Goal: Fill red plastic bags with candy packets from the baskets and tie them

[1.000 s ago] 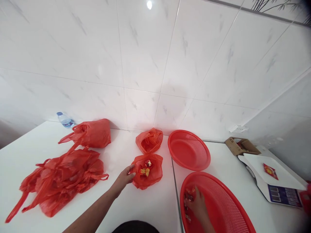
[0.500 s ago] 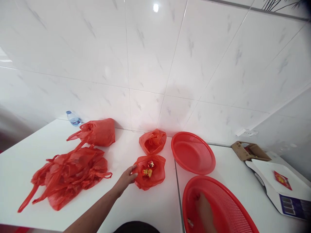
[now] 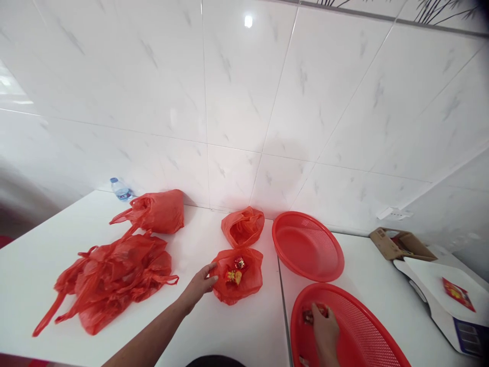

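My left hand (image 3: 201, 283) pinches the left rim of an open red plastic bag (image 3: 250, 283) on the white table. Inside that bag lie a few small foil-wrapped candies (image 3: 234, 277), gold and red. My right hand (image 3: 326, 326) reaches into the nearer red plastic basket (image 3: 353, 311), its fingers closed around dark red wrapped candies (image 3: 307, 315). Another small wrapped piece (image 3: 303, 361) rests near the basket's lower left side. Right behind the open bag stands a second red bag (image 3: 243, 227) with its mouth open.
Another red basket (image 3: 305, 250) stands by the wall. Several tied red bags (image 3: 118, 275) and a bulky one (image 3: 164, 211) sit at left, near a water bottle (image 3: 121, 190). At right are a cardboard box (image 3: 401, 243) and a scale (image 3: 431, 285) bearing a red packet (image 3: 458, 294).
My right hand has come up a little inside the near basket, and wrapped candies now show at its fingers. My left hand stays on the bag's rim. The view has shifted slightly.
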`<state>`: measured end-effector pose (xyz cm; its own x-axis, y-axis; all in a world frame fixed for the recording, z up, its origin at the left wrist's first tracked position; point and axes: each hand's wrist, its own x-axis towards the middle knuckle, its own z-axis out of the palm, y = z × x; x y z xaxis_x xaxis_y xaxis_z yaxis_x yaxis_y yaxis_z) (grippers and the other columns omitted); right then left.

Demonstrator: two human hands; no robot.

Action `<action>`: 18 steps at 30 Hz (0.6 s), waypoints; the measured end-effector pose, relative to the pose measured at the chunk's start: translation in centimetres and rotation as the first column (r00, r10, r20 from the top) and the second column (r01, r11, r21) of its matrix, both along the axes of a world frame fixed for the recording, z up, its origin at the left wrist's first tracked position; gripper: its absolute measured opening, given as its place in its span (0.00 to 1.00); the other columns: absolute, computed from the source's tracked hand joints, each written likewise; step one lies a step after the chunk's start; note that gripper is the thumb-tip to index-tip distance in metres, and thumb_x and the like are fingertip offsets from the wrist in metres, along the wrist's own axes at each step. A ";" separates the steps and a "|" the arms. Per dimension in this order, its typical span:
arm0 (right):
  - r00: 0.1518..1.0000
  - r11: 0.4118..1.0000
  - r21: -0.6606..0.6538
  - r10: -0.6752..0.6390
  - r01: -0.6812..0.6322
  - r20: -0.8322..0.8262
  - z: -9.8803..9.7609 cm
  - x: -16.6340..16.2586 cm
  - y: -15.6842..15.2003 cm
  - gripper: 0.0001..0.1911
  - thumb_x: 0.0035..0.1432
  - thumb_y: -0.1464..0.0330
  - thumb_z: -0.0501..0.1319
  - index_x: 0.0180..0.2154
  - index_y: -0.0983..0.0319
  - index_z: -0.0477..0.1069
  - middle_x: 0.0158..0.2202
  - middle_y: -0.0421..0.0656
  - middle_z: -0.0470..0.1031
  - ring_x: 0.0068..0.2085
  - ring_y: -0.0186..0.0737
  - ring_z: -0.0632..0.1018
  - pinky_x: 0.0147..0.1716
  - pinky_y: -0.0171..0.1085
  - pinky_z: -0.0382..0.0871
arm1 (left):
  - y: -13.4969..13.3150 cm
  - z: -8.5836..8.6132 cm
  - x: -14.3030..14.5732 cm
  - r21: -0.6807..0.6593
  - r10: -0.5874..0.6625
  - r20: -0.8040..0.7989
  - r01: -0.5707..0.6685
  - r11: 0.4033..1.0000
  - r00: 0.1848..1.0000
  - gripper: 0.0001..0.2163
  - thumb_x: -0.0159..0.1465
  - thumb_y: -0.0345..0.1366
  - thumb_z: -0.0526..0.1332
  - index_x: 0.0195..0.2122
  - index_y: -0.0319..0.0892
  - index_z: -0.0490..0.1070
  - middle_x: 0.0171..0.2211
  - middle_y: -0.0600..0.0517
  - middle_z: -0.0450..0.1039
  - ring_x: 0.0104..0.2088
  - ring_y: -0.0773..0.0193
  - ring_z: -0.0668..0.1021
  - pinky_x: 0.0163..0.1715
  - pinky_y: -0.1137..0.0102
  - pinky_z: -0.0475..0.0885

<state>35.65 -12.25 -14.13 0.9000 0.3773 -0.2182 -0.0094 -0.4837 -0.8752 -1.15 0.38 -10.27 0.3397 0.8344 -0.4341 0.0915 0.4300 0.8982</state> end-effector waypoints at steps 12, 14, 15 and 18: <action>0.729 0.728 0.396 0.660 -0.559 -0.183 6.4 -14.5 8.6 0.34 0.49 0.52 0.63 0.55 0.59 0.63 0.49 0.50 0.75 0.47 0.47 0.77 0.41 0.42 0.73 | -0.3 0.2 0.3 0.020 -0.008 0.013 0.008 1.000 1.000 0.33 0.56 0.45 0.62 0.62 0.41 0.59 0.57 0.43 0.68 0.52 0.53 0.74 0.47 0.63 0.70; 0.745 0.728 0.313 0.662 -0.610 -0.085 6.9 -12.9 7.9 0.36 0.49 0.52 0.63 0.58 0.59 0.61 0.58 0.52 0.67 0.55 0.49 0.72 0.48 0.43 0.70 | -0.3 0.3 0.2 0.024 0.001 0.015 -0.001 1.000 1.000 0.32 0.56 0.45 0.62 0.61 0.42 0.59 0.57 0.43 0.69 0.52 0.52 0.74 0.47 0.63 0.71; 0.769 0.754 0.257 0.636 -0.605 -0.056 6.8 -11.5 7.3 0.35 0.49 0.53 0.62 0.57 0.60 0.62 0.59 0.53 0.65 0.56 0.50 0.71 0.50 0.44 0.69 | -0.3 0.4 0.2 0.024 0.003 0.030 -0.003 1.000 1.000 0.32 0.56 0.45 0.62 0.61 0.42 0.60 0.57 0.43 0.69 0.52 0.52 0.74 0.47 0.63 0.71; 0.845 0.844 0.071 0.534 -0.532 -0.022 5.6 -5.9 3.8 0.29 0.49 0.53 0.60 0.50 0.60 0.68 0.54 0.53 0.71 0.54 0.53 0.73 0.49 0.45 0.68 | -0.3 0.4 0.2 0.015 -0.004 0.093 0.002 1.000 0.996 0.34 0.55 0.47 0.63 0.61 0.42 0.59 0.56 0.43 0.70 0.52 0.50 0.75 0.47 0.62 0.72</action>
<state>29.70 -8.44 -8.55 0.5478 0.8097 -0.2104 0.2003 -0.3711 -0.9067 -0.94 0.10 -9.82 0.3807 0.8393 -0.3882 0.0085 0.4166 0.9091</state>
